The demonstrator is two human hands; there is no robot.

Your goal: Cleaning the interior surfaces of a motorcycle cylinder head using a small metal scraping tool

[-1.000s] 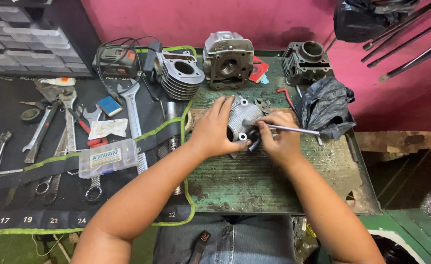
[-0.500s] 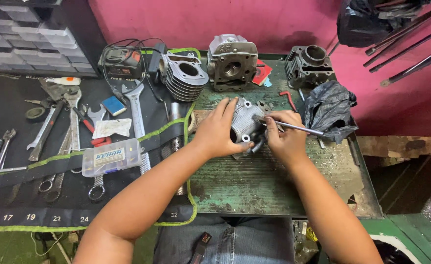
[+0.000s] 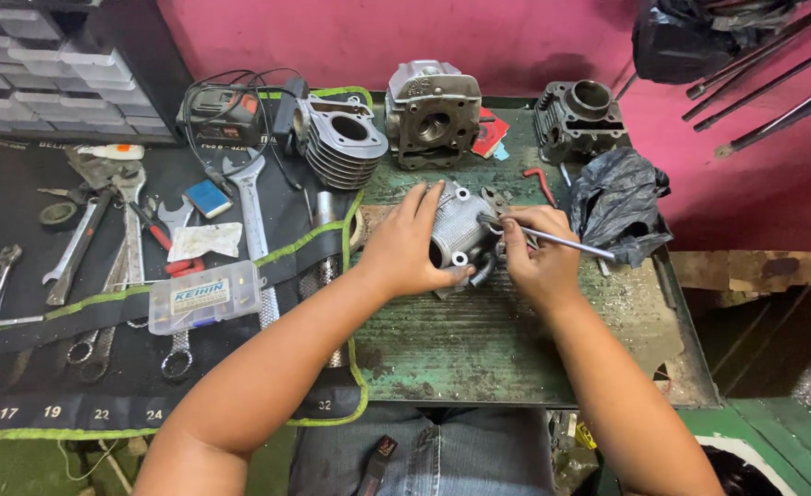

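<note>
Two hands | left hand [image 3: 403, 246] steadies grey engine part [image 3: 461, 230] | right hand [image 3: 536, 257] grips metal rod [image 3: 561, 242] | clear labelled box [image 3: 203, 297] left

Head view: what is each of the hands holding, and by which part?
The left hand grips the grey engine casting by its left side. The right hand pinches the thin metal rod near its tip, against the casting.

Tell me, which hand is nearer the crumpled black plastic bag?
The right. The right hand holds a thin metal rod whose tip reaches toward the black bag just beside it. The left hand rests on the far side of the grey engine part, farther off.
</note>
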